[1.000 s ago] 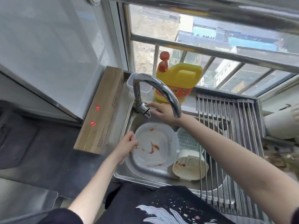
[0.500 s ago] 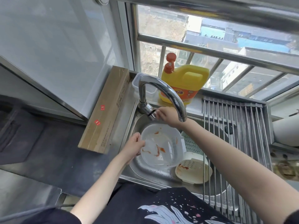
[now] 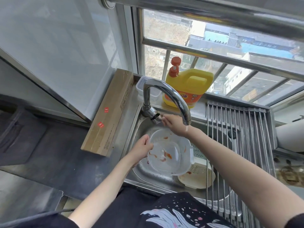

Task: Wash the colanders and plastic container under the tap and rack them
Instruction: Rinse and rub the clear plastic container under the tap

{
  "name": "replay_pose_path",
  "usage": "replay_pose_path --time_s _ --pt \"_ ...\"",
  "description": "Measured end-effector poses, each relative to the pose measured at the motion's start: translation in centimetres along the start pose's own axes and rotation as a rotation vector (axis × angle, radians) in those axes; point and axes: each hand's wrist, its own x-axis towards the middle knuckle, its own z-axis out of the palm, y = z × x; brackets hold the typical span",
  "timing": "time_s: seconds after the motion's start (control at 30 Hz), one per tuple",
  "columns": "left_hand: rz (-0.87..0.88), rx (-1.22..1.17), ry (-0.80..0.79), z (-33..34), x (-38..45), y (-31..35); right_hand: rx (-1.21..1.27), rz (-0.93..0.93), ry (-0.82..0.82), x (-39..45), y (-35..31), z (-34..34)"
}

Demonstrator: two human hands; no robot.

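A clear plastic container (image 3: 171, 155) smeared with red sauce is tilted over the steel sink (image 3: 139, 125). My left hand (image 3: 142, 148) grips its left rim. My right hand (image 3: 175, 125) reaches under the curved tap (image 3: 166, 92), fingers on the tap handle (image 3: 156, 118). A thin stream of water falls from the spout into the container. A cream colander (image 3: 197, 176) with red stains lies in the sink at the right. Behind it a pale green colander (image 3: 198, 153) is partly hidden by the container.
A roll-up steel drying rack (image 3: 238, 129) covers the sink's right half. A yellow detergent jug (image 3: 187, 88) and a clear lidded box (image 3: 141, 86) stand on the window ledge. A long cardboard box (image 3: 110, 112) lies left of the sink on the dark counter.
My left hand has lifted and tilted the container toward the spout. My right hand has stayed on the tap handle, and water now runs.
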Motion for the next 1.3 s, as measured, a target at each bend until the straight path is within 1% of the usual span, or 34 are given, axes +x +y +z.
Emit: replay_pose_path --time_s 0.23,0.27,0.3,0.33,0.4,0.43,0.47,0.5,0.53,0.57,0.6,0.63,0.73,0.8,0.83,0.9,0.97,1.03,1.07,1.1,1.13,1.2,1.23,1.27,1.3 --pt "0.04 -0.013 0.013 0.3 0.6 0.1 0.149 0.121 -0.156 -1.4 -0.1 -1.6" --pt "0.038 -0.025 0.008 0.4 0.8 0.0 0.147 0.11 -0.13 -2.2 -0.4 -2.1" --pt "0.032 -0.046 0.004 0.5 0.9 0.0 0.125 0.094 -0.068 -3.2 -0.9 -2.7" --pt "0.021 -0.078 -0.004 0.6 1.1 -0.1 0.106 0.095 0.033 -4.3 -1.1 -3.3" --pt "-0.006 -0.158 -0.02 1.0 1.4 -0.2 0.157 0.114 0.266 -7.1 -1.6 -3.8" --pt "-0.022 -0.196 -0.023 1.3 1.6 -0.3 0.19 0.11 0.334 -8.5 -1.8 -3.8" --pt "-0.038 -0.234 -0.021 1.5 1.8 -0.3 0.197 0.119 0.335 -9.9 -2.1 -3.8" --pt "-0.052 -0.265 -0.021 1.8 1.9 -0.3 0.176 0.145 0.263 -11.0 -2.1 -3.5" --pt "-0.06 -0.282 -0.025 2.1 2.0 -0.3 0.107 0.186 0.15 -11.8 -2.2 -3.2" --pt "-0.063 -0.283 -0.026 2.4 2.0 -0.2 -0.009 0.223 0.041 -12.4 -2.0 -2.8" --pt "-0.061 -0.276 -0.027 2.7 2.1 -0.1 -0.128 0.254 -0.031 -12.7 -1.8 -2.3" --pt "-0.056 -0.265 -0.028 3.0 2.1 -0.1 -0.203 0.279 -0.063 -12.9 -1.6 -2.0" --pt "-0.05 -0.254 -0.023 3.4 2.3 -0.2 -0.261 0.303 -0.087 -12.6 -1.2 -1.0" --pt "-0.047 -0.253 -0.012 3.5 2.5 -0.3 -0.346 0.313 -0.123 -12.0 -0.8 -0.4" --pt "-0.043 -0.25 -0.004 3.7 2.4 -0.2 -0.426 0.323 -0.156 -11.7 -0.8 0.0" --pt "-0.032 -0.254 0.019 4.0 2.5 0.0 -0.623 0.326 -0.294 -11.1 -0.6 1.3" --pt "-0.009 -0.225 0.04 4.1 2.5 0.1 -0.669 0.298 -0.475 -10.7 0.3 2.6" --pt "0.012 -0.172 0.046 3.9 2.5 -0.1 -0.64 0.168 -0.679 -10.9 1.3 2.4" --pt "0.014 -0.166 0.044 3.8 2.4 -0.2 -0.663 0.096 -0.759 -11.0 1.8 1.9" --pt "0.012 -0.172 0.037 3.8 2.4 -0.2 -0.722 0.052 -0.792 -11.0 2.0 1.4" --pt "0.009 -0.174 0.037 4.0 2.5 -0.1 -0.814 0.041 -0.768 -10.8 2.2 1.0" --pt "-0.011 -0.2 0.036 4.1 2.7 0.1 -0.974 0.119 -0.603 -10.2 2.3 0.6" --pt "-0.029 -0.243 0.03 4.2 3.0 0.1 -0.982 0.186 -0.519 -10.0 1.9 0.7" --pt "-0.042 -0.287 0.026 4.1 3.3 0.0 -0.955 0.229 -0.477 -9.7 1.5 1.2" --pt "-0.047 -0.317 0.024 4.1 3.5 0.0 -0.89 0.22 -0.486 -9.6 1.2 1.8"
